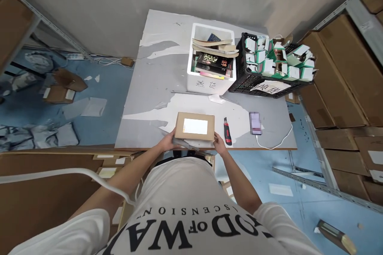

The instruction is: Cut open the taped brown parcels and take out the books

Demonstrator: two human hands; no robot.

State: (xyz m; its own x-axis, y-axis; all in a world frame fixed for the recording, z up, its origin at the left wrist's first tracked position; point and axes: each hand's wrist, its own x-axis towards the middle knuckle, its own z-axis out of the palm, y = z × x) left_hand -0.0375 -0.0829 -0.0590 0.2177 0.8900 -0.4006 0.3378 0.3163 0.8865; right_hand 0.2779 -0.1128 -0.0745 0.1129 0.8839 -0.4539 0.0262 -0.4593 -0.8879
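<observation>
A small brown cardboard box point(180, 124) with a white label on top sits at the table's front edge. My left hand point(168, 142) grips its lower left corner, fingers partly hidden against the side. At the lower right corner, my right hand point(220, 143) holds the box with its fingers curled on the edge. A piece of grey plastic wrap point(187, 144) lies along the box's near side. Just right of the box is a red and black utility knife point(228, 131), touched by neither hand.
Behind the box stand a white foam bin point(209, 84) of books and a black crate point(239, 77) of white and green cartons. A phone point(255, 123) with a charging cable lies right on the table point(143, 99). Shelves of cartons point(341, 75) flank the right side.
</observation>
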